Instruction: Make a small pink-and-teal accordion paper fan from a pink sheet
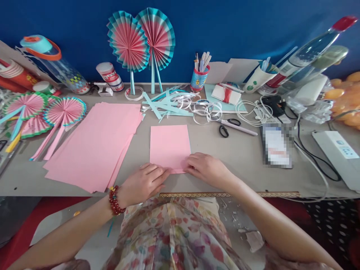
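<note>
A pink sheet of paper (169, 146) lies flat on the desk in front of me, with a narrow folded strip along its near edge. Thin blue shows at its right side. My left hand (147, 183), with a red bead bracelet (116, 200) at the wrist, grips the strip's left end, fingers curled together. At the right end, my right hand (206, 169) pinches the same strip, its fingertips pressed on the paper. The thumbs are partly hidden. Left of the sheet is a stack of larger pink papers (97, 144).
Folded paper fans (65, 111) lie at the left, and two larger fans (128, 41) lean on the blue wall. Behind the sheet are light-blue paper strips (165, 105) and scissors (229, 125). A phone (277, 146), cables and a power strip (337, 157) lie rightward.
</note>
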A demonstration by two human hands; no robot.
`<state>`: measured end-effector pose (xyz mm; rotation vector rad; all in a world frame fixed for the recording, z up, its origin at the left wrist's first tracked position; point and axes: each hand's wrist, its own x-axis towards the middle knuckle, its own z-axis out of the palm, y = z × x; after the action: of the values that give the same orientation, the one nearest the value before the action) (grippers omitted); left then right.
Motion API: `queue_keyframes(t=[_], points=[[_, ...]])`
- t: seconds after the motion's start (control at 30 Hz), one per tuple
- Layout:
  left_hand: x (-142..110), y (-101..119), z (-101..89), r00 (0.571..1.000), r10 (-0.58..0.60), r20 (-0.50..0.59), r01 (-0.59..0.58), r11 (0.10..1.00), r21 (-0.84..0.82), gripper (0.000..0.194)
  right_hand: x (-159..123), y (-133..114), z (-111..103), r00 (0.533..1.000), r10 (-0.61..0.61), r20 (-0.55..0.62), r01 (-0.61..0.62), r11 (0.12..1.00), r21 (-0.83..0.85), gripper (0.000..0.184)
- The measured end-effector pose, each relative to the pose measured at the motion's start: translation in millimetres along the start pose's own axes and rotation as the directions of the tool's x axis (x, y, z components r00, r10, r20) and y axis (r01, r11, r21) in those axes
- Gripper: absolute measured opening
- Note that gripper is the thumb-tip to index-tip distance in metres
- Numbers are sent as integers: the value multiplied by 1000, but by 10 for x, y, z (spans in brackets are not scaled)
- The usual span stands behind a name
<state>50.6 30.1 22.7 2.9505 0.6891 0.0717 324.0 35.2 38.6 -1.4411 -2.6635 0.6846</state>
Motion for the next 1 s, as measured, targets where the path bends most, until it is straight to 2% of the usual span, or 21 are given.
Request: queue_keyframes(t=[0.2, 0.4, 1.0], points=[[-8, -7, 58, 999, 16, 34, -17, 999, 46, 51, 31, 31, 23, 1000, 5, -2, -5, 1000, 11, 16], [-22, -8, 72, 999, 23, 26, -25, 997, 73, 51, 48, 82, -19, 996, -92, 23, 89, 992, 95, 17], [-20, 9, 69, 1000, 13, 18, -14, 997, 81, 50, 90, 117, -23, 995, -85, 46, 85, 996, -12, 17]])
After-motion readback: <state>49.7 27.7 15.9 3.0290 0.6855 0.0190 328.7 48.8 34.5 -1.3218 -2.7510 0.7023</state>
